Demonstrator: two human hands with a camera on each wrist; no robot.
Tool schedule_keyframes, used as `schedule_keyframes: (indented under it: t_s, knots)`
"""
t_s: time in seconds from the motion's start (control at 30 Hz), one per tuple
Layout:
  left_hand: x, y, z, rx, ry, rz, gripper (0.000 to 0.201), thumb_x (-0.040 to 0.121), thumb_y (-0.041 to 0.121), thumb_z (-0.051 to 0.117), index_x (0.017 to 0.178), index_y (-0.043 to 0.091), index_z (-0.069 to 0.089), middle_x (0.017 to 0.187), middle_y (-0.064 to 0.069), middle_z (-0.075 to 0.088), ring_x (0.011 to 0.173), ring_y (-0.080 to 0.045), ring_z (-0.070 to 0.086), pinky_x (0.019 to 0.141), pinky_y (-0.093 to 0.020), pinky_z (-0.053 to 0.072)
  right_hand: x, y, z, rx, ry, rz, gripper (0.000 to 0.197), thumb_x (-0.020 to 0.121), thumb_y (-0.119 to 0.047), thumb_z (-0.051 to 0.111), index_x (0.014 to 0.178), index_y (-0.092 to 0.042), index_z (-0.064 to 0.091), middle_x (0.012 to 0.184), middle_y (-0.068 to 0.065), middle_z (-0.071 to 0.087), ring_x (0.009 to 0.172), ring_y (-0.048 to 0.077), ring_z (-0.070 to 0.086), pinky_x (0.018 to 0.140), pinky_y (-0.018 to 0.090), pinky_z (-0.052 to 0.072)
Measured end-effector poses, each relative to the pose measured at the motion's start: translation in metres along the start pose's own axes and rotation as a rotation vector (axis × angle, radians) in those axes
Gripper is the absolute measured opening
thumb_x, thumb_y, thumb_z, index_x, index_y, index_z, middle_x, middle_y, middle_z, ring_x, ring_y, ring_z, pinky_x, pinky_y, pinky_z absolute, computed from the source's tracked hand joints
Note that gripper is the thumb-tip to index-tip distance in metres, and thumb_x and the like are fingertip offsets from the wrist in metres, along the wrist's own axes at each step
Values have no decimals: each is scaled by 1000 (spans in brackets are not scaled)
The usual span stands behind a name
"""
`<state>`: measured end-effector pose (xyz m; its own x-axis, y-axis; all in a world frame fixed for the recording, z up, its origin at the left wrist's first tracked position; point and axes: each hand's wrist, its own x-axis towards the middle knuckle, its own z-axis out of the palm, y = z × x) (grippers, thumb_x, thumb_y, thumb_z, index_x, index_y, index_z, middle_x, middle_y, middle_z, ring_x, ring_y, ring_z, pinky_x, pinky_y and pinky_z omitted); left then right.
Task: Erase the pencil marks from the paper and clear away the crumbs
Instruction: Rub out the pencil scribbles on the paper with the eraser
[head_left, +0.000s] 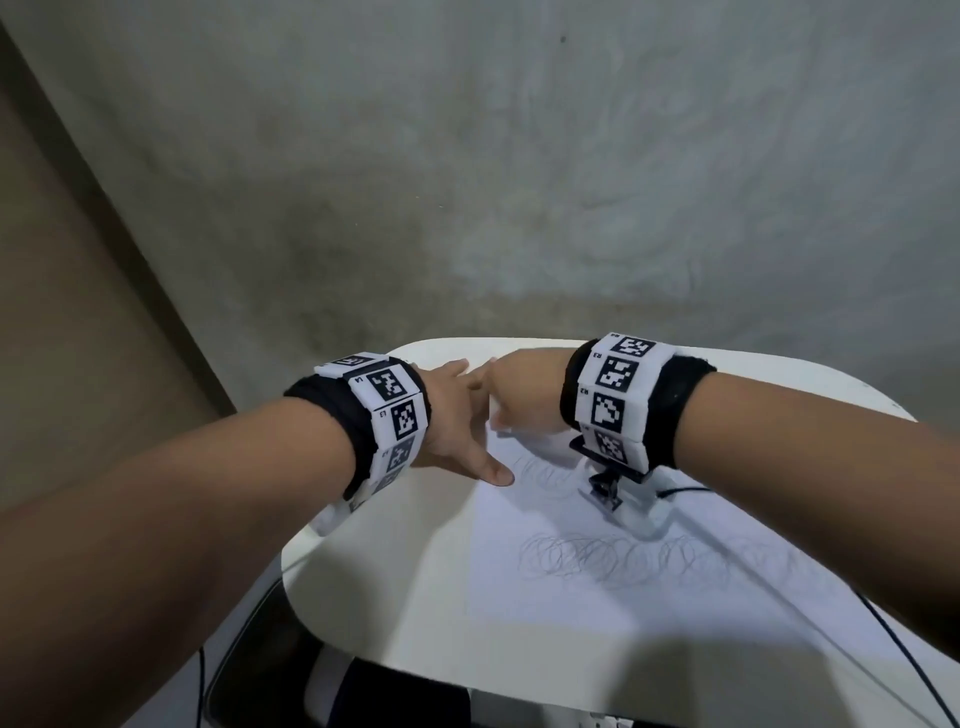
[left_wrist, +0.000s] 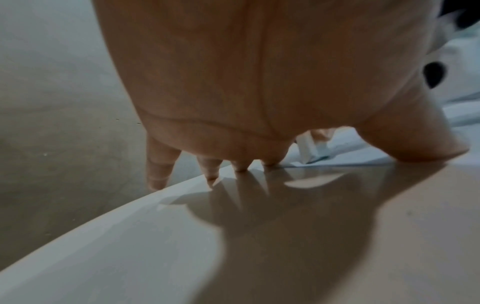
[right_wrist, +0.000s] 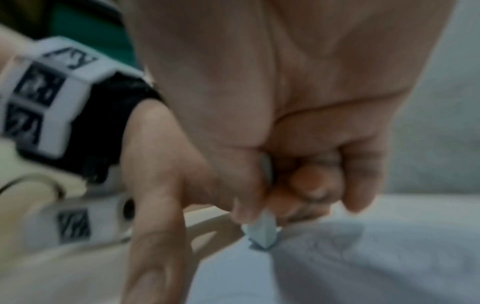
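Observation:
A white sheet of paper (head_left: 597, 613) lies on the white table (head_left: 374, 587), with looping pencil scribbles (head_left: 623, 561) across its middle and fainter ones nearer its far edge. My right hand (head_left: 519, 395) pinches a white eraser (right_wrist: 262, 234) and presses its tip onto the paper's far left part; the eraser (left_wrist: 309, 148) also shows past my left palm. My left hand (head_left: 457, 421) lies spread with straight fingers, fingertips (left_wrist: 240, 167) on the table by the paper's edge and thumb (head_left: 491, 470) down on the paper's left edge.
The table's rounded far edge (head_left: 519, 340) lies just beyond both hands, with grey floor (head_left: 467, 182) past it. A black cable (head_left: 909, 654) runs over the table's right side. Dark objects (head_left: 260, 670) sit below the table's near left corner.

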<state>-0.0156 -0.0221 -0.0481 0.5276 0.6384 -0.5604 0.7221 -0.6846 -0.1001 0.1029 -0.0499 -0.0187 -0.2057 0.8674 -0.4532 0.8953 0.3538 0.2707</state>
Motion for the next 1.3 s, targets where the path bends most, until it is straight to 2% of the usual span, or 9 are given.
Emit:
schedule_keyframes:
  t_s: [0.33, 0.47, 0.6, 0.7, 0.83, 0.97, 1.07, 1.2, 1.3]
  knots:
    - [-3, 1, -2, -18, -16, 16, 111, 76, 83, 48, 153, 36, -17, 161, 12, -26, 151, -22, -15, 118, -57, 6, -10, 15, 2, 135, 71, 35, 6, 91, -17, 52, 86, -18, 55, 81, 3, 60, 83, 26, 59, 69, 29, 43]
    - [-3, 1, -3, -22, -22, 13, 102, 78, 81, 49, 157, 35, 2, 163, 12, -17, 151, -22, -14, 119, -56, 10, -14, 13, 7, 266, 50, -79, 29, 91, -16, 56, 117, -29, 58, 94, -3, 67, 95, 23, 63, 85, 33, 51]
    - [-1, -1, -1, -30, -24, 21, 112, 75, 85, 48, 151, 39, -20, 160, 13, -27, 150, -21, -15, 119, -58, 6, -16, 23, 5, 275, 94, -26, 27, 89, -12, 52, 72, -34, 50, 70, -9, 53, 82, 23, 55, 76, 33, 49]
    - [-3, 1, -3, -8, -31, 5, 104, 79, 81, 48, 156, 34, -3, 163, 12, -19, 151, -21, -15, 120, -55, 9, -18, 14, 8, 279, 82, -82, 25, 89, -15, 55, 108, -30, 62, 96, -3, 67, 93, 22, 62, 90, 37, 51]
    - [-1, -2, 0, -42, -20, 27, 112, 75, 84, 48, 150, 40, -23, 159, 13, -28, 150, -21, -16, 117, -57, 4, -17, 24, 7, 282, 99, -1, 19, 87, -15, 53, 75, -30, 50, 80, -4, 62, 84, 25, 60, 85, 39, 53]
    - [-2, -1, 0, -21, -25, 23, 110, 77, 82, 49, 152, 39, -18, 159, 12, -29, 150, -21, -16, 119, -56, 5, -17, 19, 10, 290, 77, -87, 21, 87, -17, 56, 103, -30, 62, 92, -8, 67, 89, 20, 64, 88, 37, 52]
    - [-3, 0, -1, -31, -26, 17, 112, 77, 82, 49, 150, 38, -24, 159, 12, -29, 150, -20, -16, 118, -56, 3, -16, 31, 8, 202, 93, -11, 15, 85, -14, 54, 80, -27, 53, 72, -8, 53, 77, 22, 56, 80, 35, 51]
    - [-3, 1, -2, -18, -30, 16, 111, 78, 81, 49, 151, 36, -21, 159, 11, -30, 150, -21, -16, 118, -57, 5, -17, 23, 11, 241, 45, -88, 33, 88, -17, 56, 116, -35, 59, 91, -9, 65, 91, 21, 63, 89, 35, 51]
    - [-3, 0, -1, -26, -30, 15, 112, 77, 82, 48, 150, 37, -24, 159, 11, -30, 150, -20, -17, 117, -56, 3, -17, 32, 7, 237, 80, 26, 13, 86, -15, 52, 83, -26, 56, 74, -6, 55, 82, 24, 57, 84, 37, 50]
